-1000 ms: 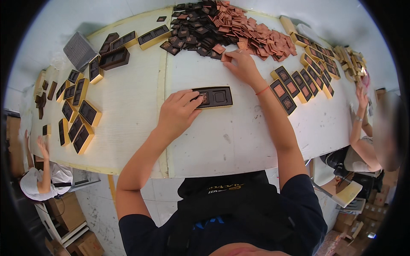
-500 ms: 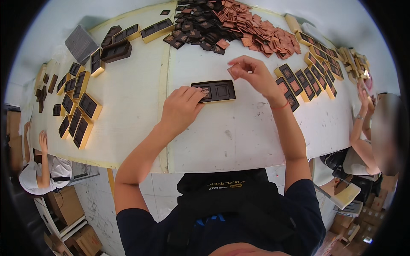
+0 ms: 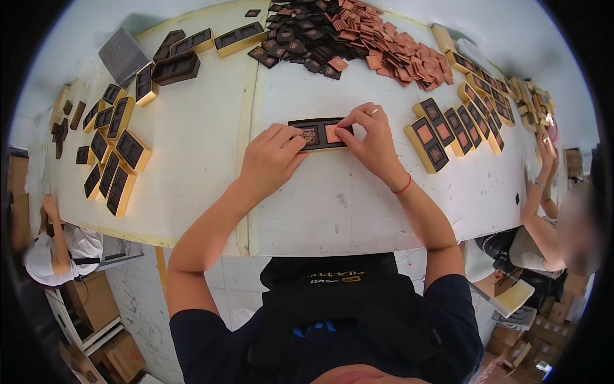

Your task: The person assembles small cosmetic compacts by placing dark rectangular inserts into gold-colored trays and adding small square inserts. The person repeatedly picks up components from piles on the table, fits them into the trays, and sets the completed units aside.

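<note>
One copper-coloured square [image 3: 331, 133] pinched between thumb and forefinger of the right hand [image 3: 358, 131], grip closed, square sitting at the right-hand compartment of a narrow black-lined box [image 3: 322, 137]. Left hand [image 3: 274, 152] has its fingers curled over the box's left end, beside a dark printed square [image 3: 310, 136] lying in the neighbouring compartment; cannot tell if they clamp the box or only rest on it, and they hide whatever is under them. Box is flat on the white desk [image 3: 307, 214], mid-front, long side across the person. Step in hand, as I judge it: seating the copper-coloured square. Full seating can't be confirmed, fingers cover part of it. Next move seems to call for lining up its edges, a light press down, then opening the pinch without tipping it, left side kept steady. Further out, beyond the hands: heap of loose black squares [image 3: 295, 45] running into a heap of copper-coloured squares [image 3: 416, 61] on its right. Right side: cluster of gold-sided boxes with squares in them [image 3: 435, 137]. Left side: gold-sided boxes showing black inserts [image 3: 119, 118], plus a dark brown box [image 3: 176, 68] near a grey slab [image 3: 124, 57]. Far edges: co-worker's hand at left [image 3: 50, 208], another co-worker's forearm at right [image 3: 534, 195].
</note>
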A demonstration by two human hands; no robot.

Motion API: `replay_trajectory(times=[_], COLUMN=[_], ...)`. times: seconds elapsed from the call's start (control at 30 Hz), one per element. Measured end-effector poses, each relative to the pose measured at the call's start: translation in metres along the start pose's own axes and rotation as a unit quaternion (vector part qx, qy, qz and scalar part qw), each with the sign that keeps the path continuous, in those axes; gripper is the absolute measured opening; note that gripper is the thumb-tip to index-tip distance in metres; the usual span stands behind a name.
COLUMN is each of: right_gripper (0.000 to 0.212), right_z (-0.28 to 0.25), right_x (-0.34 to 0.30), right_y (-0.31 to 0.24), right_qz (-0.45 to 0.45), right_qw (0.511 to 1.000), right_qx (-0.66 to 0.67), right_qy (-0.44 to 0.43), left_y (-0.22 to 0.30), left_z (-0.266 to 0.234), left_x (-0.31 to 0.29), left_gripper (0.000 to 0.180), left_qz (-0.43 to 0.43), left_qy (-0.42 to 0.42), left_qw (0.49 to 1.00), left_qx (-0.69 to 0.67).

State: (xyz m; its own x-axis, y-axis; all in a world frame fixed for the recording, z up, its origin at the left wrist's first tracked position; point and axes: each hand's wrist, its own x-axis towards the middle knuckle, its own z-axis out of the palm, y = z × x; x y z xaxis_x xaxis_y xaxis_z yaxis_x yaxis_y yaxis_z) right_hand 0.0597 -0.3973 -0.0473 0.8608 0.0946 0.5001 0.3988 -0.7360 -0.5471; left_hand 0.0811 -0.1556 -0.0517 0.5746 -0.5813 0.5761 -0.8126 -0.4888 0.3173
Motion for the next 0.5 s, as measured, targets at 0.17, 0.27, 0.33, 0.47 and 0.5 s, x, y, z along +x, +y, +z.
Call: replay_trajectory(times=[0.17, 0.27, 0.33, 0.47, 0.5], right_gripper=[0.019, 0.033, 0.043, 0.052, 0.051], right_z=[0.003, 0.001, 0.005, 0.015, 0.011], right_x=[-0.013, -0.019, -0.016, -0.011, -0.012], right_y=[0.004, -0.019, -0.033, -0.027, -0.027], right_qz=[-0.065, -0.114, -0.135, -0.190, -0.178], right_qw=[0.994, 0.989, 0.985, 0.960, 0.961], right_qx=[-0.079, -0.080, -0.081, -0.165, -0.178], right_qy=[-0.046, -0.049, -0.072, -0.120, -0.118], left_y=[-0.001, 0.000, -0.003, -0.032, -0.045], left_z=[0.002, 0.002, -0.004, -0.044, -0.066], left_x=[0.000, 0.000, -0.002, 0.004, 0.005], left_gripper=[0.028, 0.026, 0.025, 0.026, 0.026], left_qz=[-0.004, -0.005, 0.005, -0.055, -0.132], left_qy=[-0.002, -0.002, -0.013, 0.021, 0.088], left_qw=[1.000, 1.000, 0.999, 0.998, 0.987], left_qx=[-0.009, -0.026, -0.046, -0.037, -0.019])
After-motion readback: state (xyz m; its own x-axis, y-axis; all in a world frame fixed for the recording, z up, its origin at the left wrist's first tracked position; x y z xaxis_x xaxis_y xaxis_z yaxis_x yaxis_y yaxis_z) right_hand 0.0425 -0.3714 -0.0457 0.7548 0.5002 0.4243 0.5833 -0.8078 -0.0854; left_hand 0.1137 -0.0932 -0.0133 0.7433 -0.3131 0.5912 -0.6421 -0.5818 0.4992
